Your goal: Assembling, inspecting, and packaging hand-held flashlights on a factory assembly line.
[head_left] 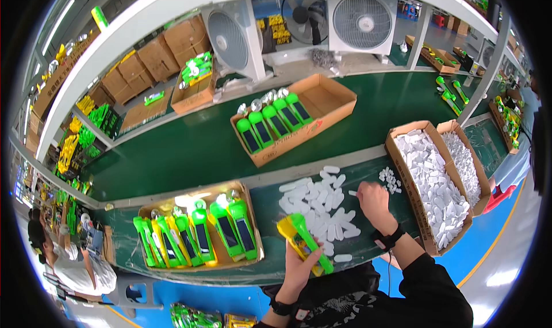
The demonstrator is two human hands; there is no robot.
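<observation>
My left hand (300,266) is wrapped round a green-and-yellow flashlight (300,240), tilted, with its open yellow inside showing. My right hand (374,198) is closed, and a small white strip (352,193) shows at its fingertips. Between the hands lies a loose pile of white oval plates (310,198) on the green bench. A smaller heap of tiny white parts (390,180) sits just beyond my right hand. To the left, a cardboard tray (260,253) holds several green-and-yellow flashlights with dark solar panels.
On the green conveyor (190,149) stands a carton (328,121) partly filled with green flashlights. Two cartons at right hold white plates (434,184) and small white parts (460,161). Large fans (363,23) stand behind the conveyor. A person (80,264) sits at far left.
</observation>
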